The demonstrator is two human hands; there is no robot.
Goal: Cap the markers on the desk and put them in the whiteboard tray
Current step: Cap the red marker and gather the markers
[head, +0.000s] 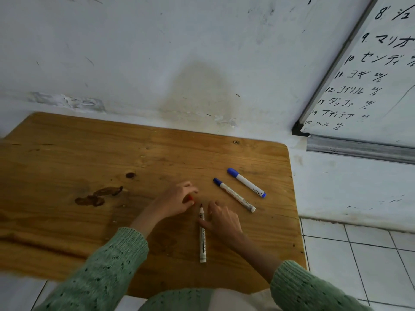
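An uncapped white marker lies lengthwise on the wooden desk, its dark tip pointing away from me. My right hand rests beside it, the thumb touching its barrel. My left hand is just left of the tip, fingers pinched on a small red cap. Two blue-capped markers lie to the right: one nearer my hands, the other behind it. The metal whiteboard tray runs under the whiteboard at the far right.
The desk stands against a scuffed white wall. Dark stains mark the wood to the left of my hands. White tiled floor shows to the right of the desk, below a gap between desk edge and tray.
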